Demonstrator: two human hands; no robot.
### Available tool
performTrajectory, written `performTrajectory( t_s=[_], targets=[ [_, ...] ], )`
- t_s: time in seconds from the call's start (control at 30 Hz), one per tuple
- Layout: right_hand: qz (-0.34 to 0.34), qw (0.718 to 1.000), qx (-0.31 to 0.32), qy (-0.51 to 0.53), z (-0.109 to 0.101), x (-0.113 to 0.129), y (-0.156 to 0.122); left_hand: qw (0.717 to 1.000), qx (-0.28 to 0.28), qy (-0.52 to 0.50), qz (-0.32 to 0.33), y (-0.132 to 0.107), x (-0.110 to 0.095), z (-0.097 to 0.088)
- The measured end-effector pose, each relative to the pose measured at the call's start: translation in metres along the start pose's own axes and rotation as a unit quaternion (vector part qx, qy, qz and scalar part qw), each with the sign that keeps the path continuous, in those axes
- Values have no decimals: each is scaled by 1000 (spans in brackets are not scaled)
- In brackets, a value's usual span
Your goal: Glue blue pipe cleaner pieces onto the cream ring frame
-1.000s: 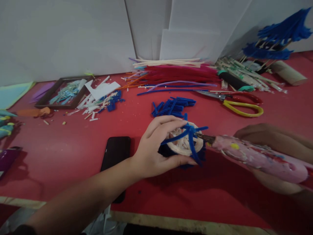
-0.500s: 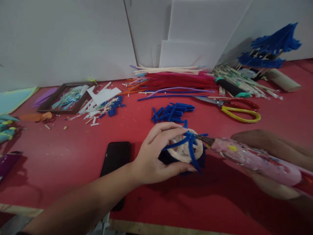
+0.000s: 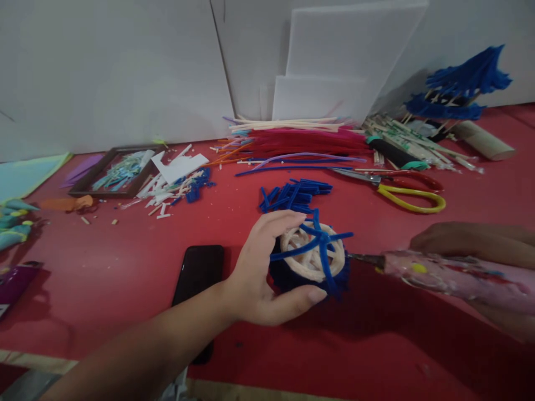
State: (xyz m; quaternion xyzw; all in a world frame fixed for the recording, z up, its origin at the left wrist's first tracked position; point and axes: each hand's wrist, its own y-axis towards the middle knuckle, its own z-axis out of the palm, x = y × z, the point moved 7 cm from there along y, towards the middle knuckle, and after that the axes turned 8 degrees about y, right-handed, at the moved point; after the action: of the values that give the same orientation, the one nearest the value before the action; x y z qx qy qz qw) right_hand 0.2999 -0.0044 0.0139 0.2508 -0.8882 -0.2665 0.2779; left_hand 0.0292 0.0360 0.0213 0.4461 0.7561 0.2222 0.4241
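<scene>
My left hand [image 3: 267,273] is wrapped round the near-left side of a round pipe-cleaner piece [image 3: 288,271], thumb in front and fingers behind. Its top is a cream ring with crossed blue pipe cleaners [image 3: 323,238] over it, and its sides are dark blue. My right hand [image 3: 468,242] grips a hot glue gun [image 3: 455,277] with a pink, glue-smeared body. The gun's metal nozzle points left, its tip close to the right side of the piece; I cannot tell if it touches. Just behind the piece lies a pile of short cut blue pipe cleaners [image 3: 295,195].
Scissors [image 3: 401,189] with red and yellow handles lie behind the glue gun. Red and cream pipe cleaners [image 3: 296,139] are stacked along the wall. A black phone [image 3: 200,275] lies left of my hand. Scraps surround a brown frame [image 3: 106,192]; a blue-roofed model [image 3: 463,83] stands back right.
The glue gun has pulled back to the right, its nozzle leaving the crossing of the blue strips. My left fingertips have shifted off that crossing, still holding the piece.
</scene>
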Motion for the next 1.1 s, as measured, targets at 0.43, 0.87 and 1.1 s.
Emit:
performTrajectory(
  t_s=[0.43,0.87,1.1],
  targets=[
    [5,998,11,66,3,20,16,999,-25,-31,-14,-6,5,-4],
    [33,996,12,77,2,15,15,1000,-17,-15,-6,-3,3,-4],
    [9,999,15,39,-2,15,13,999,-16,-26,-10,-4,3,-3]
  ],
)
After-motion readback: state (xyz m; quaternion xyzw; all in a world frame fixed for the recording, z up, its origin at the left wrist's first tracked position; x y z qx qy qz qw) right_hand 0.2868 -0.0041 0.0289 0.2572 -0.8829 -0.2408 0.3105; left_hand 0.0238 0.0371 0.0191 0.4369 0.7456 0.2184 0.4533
